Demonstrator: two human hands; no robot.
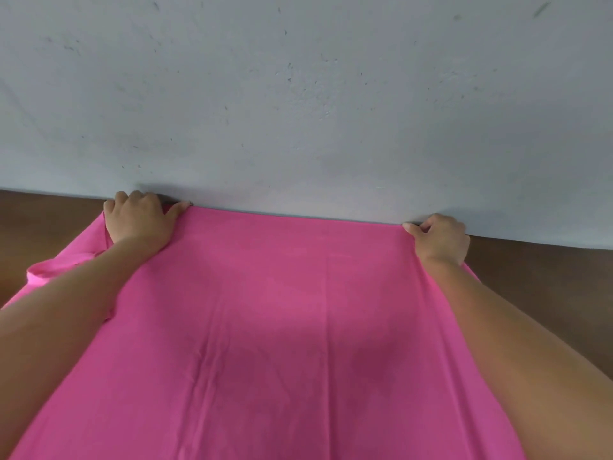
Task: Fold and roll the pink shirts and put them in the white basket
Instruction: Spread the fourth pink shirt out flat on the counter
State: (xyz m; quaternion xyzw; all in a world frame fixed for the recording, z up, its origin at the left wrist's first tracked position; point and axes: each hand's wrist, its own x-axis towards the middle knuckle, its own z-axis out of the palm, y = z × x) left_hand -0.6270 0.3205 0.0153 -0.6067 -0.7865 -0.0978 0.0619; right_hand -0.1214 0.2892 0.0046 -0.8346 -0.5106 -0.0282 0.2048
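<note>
A pink shirt (pixel 272 320) lies spread flat on a brown table (pixel 544 280), filling the lower middle of the head view. Its far edge runs along the wall. My left hand (pixel 139 217) grips the far left corner of that edge, fingers curled over the cloth. My right hand (pixel 439 239) pinches the far right corner between thumb and curled fingers. A sleeve (pixel 53 270) bunches out to the left, under my left forearm. The white basket is out of view.
A grey, scuffed wall (pixel 298 94) stands right behind the table's far edge. Bare brown tabletop shows at the left and at the right of the shirt.
</note>
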